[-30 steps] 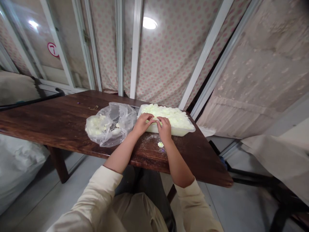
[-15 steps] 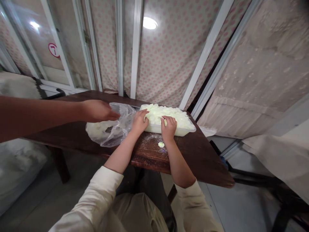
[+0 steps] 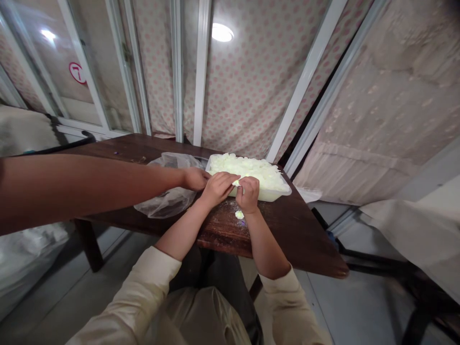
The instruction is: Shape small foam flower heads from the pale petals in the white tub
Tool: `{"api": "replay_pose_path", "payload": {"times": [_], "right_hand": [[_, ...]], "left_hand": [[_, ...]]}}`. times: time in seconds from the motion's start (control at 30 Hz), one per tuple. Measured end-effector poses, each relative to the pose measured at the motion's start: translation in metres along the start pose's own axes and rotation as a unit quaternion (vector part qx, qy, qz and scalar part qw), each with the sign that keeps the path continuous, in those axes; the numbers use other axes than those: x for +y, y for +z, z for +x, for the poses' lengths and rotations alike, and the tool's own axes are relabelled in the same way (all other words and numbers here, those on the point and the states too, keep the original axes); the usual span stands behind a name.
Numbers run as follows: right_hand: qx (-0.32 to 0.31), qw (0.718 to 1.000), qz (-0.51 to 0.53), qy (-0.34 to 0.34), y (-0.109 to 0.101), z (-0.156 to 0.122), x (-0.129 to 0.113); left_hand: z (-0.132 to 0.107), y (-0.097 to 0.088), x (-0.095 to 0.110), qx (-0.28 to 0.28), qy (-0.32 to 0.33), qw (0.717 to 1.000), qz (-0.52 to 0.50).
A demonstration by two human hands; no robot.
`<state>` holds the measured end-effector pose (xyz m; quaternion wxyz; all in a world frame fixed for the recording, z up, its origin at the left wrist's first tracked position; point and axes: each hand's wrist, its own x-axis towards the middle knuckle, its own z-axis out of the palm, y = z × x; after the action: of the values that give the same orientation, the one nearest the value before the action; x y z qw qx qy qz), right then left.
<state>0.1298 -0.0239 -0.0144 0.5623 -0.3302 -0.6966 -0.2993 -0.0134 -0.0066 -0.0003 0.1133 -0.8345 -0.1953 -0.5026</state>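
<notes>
My left hand (image 3: 218, 188) and my right hand (image 3: 248, 194) meet in front of the tub, fingertips pinched together on a small pale yellow-green flower (image 3: 236, 182). Fingers hide most of that piece. Just behind them stands a translucent plastic tub (image 3: 273, 195), heaped with pale petal-like flower pieces (image 3: 247, 166). A single loose flower (image 3: 239, 214) lies on the dark wooden table below my right hand, with a tiny purple speck beside it.
From the left a co-worker's arm (image 3: 108, 187) reaches across to a clear plastic bag (image 3: 161, 203) left of the tub. White dust is scattered over the table (image 3: 298, 239) near its front edge. Glazed partitions with dotted curtains (image 3: 247, 86) rise behind.
My left hand has moved right from the tub's left end to my right hand, and a flower is now between them. The co-worker's hand has moved right, over the bag.
</notes>
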Motion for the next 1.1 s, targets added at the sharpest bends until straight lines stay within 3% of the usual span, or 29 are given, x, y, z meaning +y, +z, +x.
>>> {"api": "replay_pose_path", "payload": {"times": [0.17, 0.3, 0.47, 0.57, 0.7, 0.9, 1.1], "right_hand": [[0.021, 0.998, -0.059, -0.007, 0.000, -0.008, 0.007], [0.005, 0.999, -0.028, 0.019, -0.001, -0.011, 0.009], [0.034, 0.999, -0.032, 0.010, -0.001, -0.007, 0.004], [0.011, 0.999, -0.036, 0.008, 0.000, -0.003, 0.002], [-0.018, 0.999, -0.008, 0.026, 0.001, 0.002, 0.001], [-0.088, 0.987, -0.023, 0.134, 0.007, 0.003, 0.002], [-0.058, 0.972, -0.006, 0.228, 0.010, 0.001, 0.009]], "left_hand": [[-0.004, 0.002, 0.005, 0.014, 0.046, 0.999, 0.010], [-0.004, 0.004, 0.011, 0.025, 0.068, 0.997, 0.003], [-0.002, 0.008, 0.012, 0.066, 0.090, 0.994, -0.001], [-0.002, 0.010, 0.008, 0.085, 0.085, 0.993, 0.003], [-0.003, 0.013, 0.001, 0.062, 0.036, 0.997, 0.012], [-0.004, 0.019, -0.005, 0.013, -0.080, 0.995, 0.057], [-0.002, 0.019, -0.011, 0.001, -0.196, 0.979, 0.062]]}}
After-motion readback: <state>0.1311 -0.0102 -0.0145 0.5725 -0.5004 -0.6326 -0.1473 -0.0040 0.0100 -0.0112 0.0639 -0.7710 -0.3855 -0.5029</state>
